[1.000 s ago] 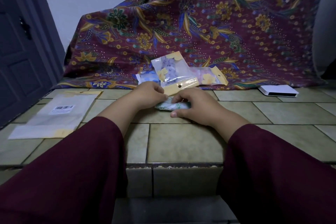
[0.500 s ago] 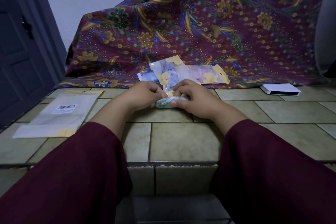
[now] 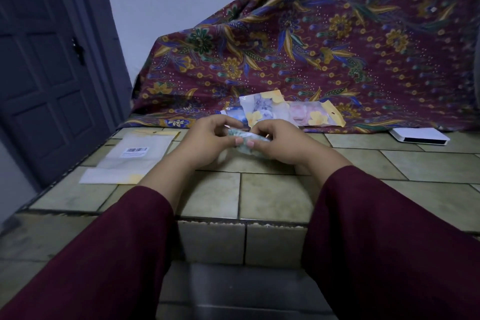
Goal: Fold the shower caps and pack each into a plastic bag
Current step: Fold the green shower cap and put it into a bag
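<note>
A small, tightly folded pale green shower cap (image 3: 246, 139) is held just above the tiled ledge between both hands. My left hand (image 3: 207, 141) pinches its left end with thumb and fingers. My right hand (image 3: 279, 141) pinches its right end, thumb on the near side. Behind the hands lie packed plastic bags with yellow flower print: a bluish one (image 3: 235, 117), a grey-white one (image 3: 265, 109) and a pink one (image 3: 309, 115). Most of the cap is hidden by my fingers.
A flat clear empty bag with a barcode label (image 3: 130, 158) lies on the tiled ledge (image 3: 272, 192) at the left. A white flat box (image 3: 419, 135) sits at the right. A patterned maroon cloth (image 3: 324, 47) drapes behind. A dark door (image 3: 44, 73) stands left.
Both hands have lifted the folded cap off the tiles and now hold it slightly raised; the camera has tilted so the scene sits lower and to the right.
</note>
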